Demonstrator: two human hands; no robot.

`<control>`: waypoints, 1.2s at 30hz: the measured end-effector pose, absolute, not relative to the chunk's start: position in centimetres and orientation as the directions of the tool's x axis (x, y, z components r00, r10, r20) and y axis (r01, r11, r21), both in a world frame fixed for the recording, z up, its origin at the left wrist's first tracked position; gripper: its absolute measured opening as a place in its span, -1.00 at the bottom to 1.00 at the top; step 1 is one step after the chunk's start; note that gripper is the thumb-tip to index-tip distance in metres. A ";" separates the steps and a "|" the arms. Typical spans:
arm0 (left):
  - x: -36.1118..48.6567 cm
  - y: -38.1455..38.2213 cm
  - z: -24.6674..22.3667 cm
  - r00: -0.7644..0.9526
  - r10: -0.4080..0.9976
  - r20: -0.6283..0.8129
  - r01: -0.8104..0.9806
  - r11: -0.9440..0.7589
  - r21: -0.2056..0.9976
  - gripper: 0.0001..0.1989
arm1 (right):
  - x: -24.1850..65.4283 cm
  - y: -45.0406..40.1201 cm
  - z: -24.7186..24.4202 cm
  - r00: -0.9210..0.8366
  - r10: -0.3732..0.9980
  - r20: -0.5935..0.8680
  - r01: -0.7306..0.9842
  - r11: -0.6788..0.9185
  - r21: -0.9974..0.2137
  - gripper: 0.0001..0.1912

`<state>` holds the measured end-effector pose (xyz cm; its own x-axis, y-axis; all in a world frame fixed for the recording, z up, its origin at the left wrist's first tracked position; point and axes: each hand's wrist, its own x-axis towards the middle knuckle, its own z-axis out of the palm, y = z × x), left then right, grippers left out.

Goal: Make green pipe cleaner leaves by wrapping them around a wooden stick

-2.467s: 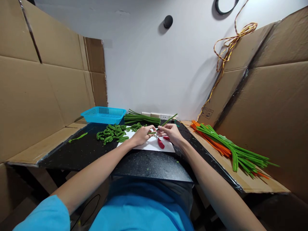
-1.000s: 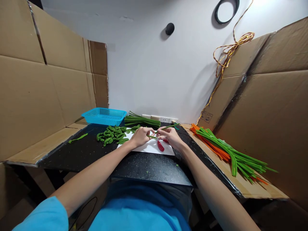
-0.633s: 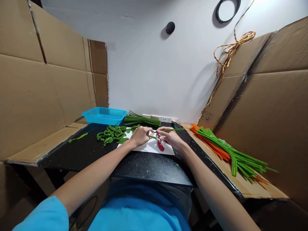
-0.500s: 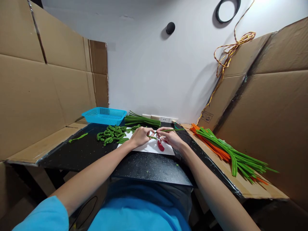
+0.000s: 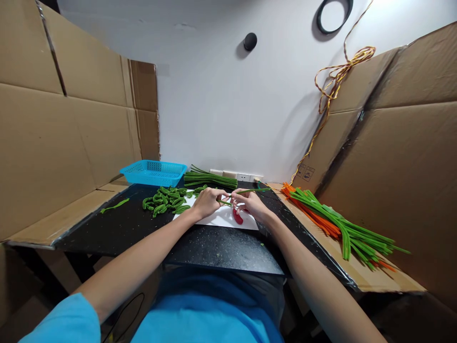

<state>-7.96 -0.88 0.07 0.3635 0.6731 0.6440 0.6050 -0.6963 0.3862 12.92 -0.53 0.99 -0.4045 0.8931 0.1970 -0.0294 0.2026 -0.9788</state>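
Both hands meet over a white sheet (image 5: 214, 219) on the black table. My left hand (image 5: 207, 203) is closed, its thumb and fingertips pinching a dark green pipe cleaner (image 5: 260, 190). My right hand (image 5: 253, 205) pinches the same stem close by, and the free end sticks out to the right past its fingers. Below the right fingers is a red handle (image 5: 237, 216), seemingly of a small cutting tool; its other end is hidden, and I cannot tell whether the fingers hold it. Left of the hands lies a pile of bent green pipe cleaner loops (image 5: 166, 200).
A blue plastic basket (image 5: 153, 182) stands at the back left, beside a bundle of straight dark green pipe cleaners (image 5: 210, 179). Bright green stems (image 5: 342, 226) and orange stems (image 5: 317, 218) lie on cardboard at the right. Cardboard walls (image 5: 89, 109) flank the table.
The view has shifted slightly. Both hands keep their pinch on the pipe cleaner, and its right end has drawn in a little; otherwise little differs.
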 end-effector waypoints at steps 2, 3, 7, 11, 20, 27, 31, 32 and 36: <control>-7.9 -1.0 0.2 0.363 0.673 0.644 0.600 -0.698 0.391 -0.84 | 12.9 -0.4 0.9 -0.411 0.885 0.218 -0.032 0.225 -0.974 -0.62; -7.9 -1.1 0.2 0.366 0.673 0.642 0.597 -0.699 0.392 -0.84 | 12.9 -0.4 0.9 -0.412 0.884 0.222 -0.032 0.230 -0.973 -0.63; -7.9 -1.0 0.0 0.381 0.667 0.641 0.585 -0.710 0.391 -0.84 | 12.8 -0.5 1.0 -0.415 0.883 0.219 -0.020 0.232 -0.973 -0.64; -8.0 -0.9 -0.2 0.398 0.651 0.647 0.582 -0.724 0.370 -0.87 | 12.8 -0.4 0.9 -0.415 0.887 0.201 0.046 0.241 -0.969 -0.63; -8.0 -0.8 -0.2 0.405 0.644 0.649 0.578 -0.730 0.364 -0.86 | 12.6 -0.3 0.7 -0.432 0.878 0.209 0.074 0.265 -0.961 -0.58; -7.9 -0.6 -0.2 0.369 0.645 0.669 0.583 -0.721 0.374 -0.84 | 12.5 0.3 0.4 -0.320 0.905 0.278 -0.037 0.282 -0.959 -0.45; -7.9 -0.7 -0.3 0.386 0.634 0.671 0.568 -0.736 0.368 -0.85 | 13.1 1.1 0.1 -0.164 0.932 0.323 -0.028 0.323 -0.946 -0.49; -7.8 -0.7 -0.3 0.387 0.633 0.671 0.566 -0.737 0.369 -0.85 | 13.2 1.3 0.1 -0.123 0.936 0.329 -0.024 0.329 -0.944 -0.51; -7.8 -0.9 -0.1 0.382 0.643 0.664 0.572 -0.729 0.376 -0.86 | 14.0 1.6 0.1 0.005 0.937 0.349 -0.022 0.349 -0.937 -0.61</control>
